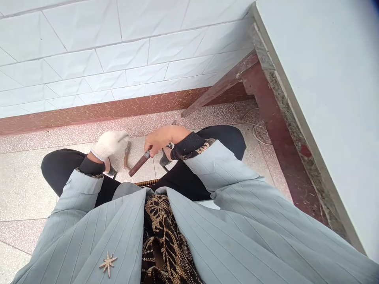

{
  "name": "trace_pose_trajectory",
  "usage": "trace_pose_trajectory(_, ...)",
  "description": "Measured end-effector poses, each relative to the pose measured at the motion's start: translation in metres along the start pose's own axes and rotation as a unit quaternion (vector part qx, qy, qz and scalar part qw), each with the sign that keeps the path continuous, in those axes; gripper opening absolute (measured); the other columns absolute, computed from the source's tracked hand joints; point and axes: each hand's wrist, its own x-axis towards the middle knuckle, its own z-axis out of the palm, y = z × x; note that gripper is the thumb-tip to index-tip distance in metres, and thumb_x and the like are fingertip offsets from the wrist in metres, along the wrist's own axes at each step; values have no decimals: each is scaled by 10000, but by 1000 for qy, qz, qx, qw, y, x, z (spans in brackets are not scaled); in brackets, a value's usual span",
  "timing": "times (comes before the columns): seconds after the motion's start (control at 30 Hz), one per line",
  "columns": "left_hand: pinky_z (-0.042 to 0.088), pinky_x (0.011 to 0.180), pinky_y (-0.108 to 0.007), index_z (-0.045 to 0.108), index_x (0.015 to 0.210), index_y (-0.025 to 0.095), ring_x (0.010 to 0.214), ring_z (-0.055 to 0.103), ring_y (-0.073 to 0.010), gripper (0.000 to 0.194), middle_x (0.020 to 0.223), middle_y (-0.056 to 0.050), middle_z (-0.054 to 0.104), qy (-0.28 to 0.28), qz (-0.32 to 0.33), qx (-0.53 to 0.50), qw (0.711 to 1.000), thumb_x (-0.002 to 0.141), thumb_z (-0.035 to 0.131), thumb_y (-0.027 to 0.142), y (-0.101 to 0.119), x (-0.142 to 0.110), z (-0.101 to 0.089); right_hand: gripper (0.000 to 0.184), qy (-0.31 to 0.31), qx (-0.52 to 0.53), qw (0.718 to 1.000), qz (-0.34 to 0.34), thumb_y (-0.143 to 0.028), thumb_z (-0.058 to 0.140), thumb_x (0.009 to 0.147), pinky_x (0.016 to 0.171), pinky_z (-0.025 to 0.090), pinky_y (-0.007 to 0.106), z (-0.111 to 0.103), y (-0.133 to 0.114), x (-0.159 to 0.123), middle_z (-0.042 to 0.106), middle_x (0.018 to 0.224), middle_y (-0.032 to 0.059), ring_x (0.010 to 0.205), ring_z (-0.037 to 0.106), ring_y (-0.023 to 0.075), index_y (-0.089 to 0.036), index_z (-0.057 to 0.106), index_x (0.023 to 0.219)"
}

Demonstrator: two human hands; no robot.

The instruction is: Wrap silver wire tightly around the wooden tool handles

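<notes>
White-gloved left hand (108,144) is hovering just beside a bent rod (126,157), grip unclear, while bare right hand (165,138) is gripping a brown handle (138,165) above floor tiles (26,181), a loose hold possibly risking dropping it.

Floor (23,185) beyond the left knee (57,165) leaves passing room; a slanted wooden leg (219,85) obstructs forward right

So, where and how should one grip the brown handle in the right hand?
Probably grip the brown handle at its free end, from the near side: that end slants toward the grey jacket, uncovered, while the right hand wraps the farther part.
</notes>
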Motion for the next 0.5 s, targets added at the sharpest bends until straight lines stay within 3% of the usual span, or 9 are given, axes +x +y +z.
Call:
trace_pose_trajectory(0.03,432,700,-318,714,1053,241,831,691,-222,353,928,-58,764,9,-11,-24,1000,1048,411,422,-4,0,1,170,22,46,997,-59,-147,695,898,704,411,261,-4,0,-6,688,722,-26,680,578,122,-177,825,1004)
trace_pose_trajectory(0.1,440,702,-322,703,1006,218,797,672,-216,361,888,-64,744,11,-25,-77,997,1042,406,420,-7,1,3,128,143,121,978,-91,-191,669,924,695,408,254,-12,3,-18,665,722,-29,665,549,110,-165,793,942)
trace_pose_trajectory(0.2,472,757,-325,685,997,196,811,662,-204,370,871,-54,722,-16,-2,-152,988,1034,393,421,-1,3,8,188,377,209,901,-52,-214,579,990,684,415,261,-21,11,-24,658,746,0,649,516,103,-140,737,919)
trace_pose_trajectory(0.27,491,801,-325,681,1011,193,839,664,-195,393,895,-44,724,-48,25,-195,979,1037,377,440,8,4,13,250,457,231,859,-6,-242,520,1034,676,423,268,-24,17,-21,672,774,30,649,522,107,-129,721,939)
trace_pose_trajectory(0.37,502,825,-315,687,1018,199,858,671,-186,390,932,-37,739,-97,68,-221,968,1033,389,450,22,5,19,245,472,176,860,86,-265,555,1024,704,445,291,-24,20,-11,717,850,78,733,606,148,-114,744,988)
trace_pose_trajectory(0.5,485,786,-306,693,983,207,809,664,-185,353,864,-33,723,-90,91,-176,976,1027,415,420,30,4,20,283,396,-15,889,227,-276,621,991,844,485,358,-19,18,2,768,1143,170,1057,703,290,-112,785,1153)
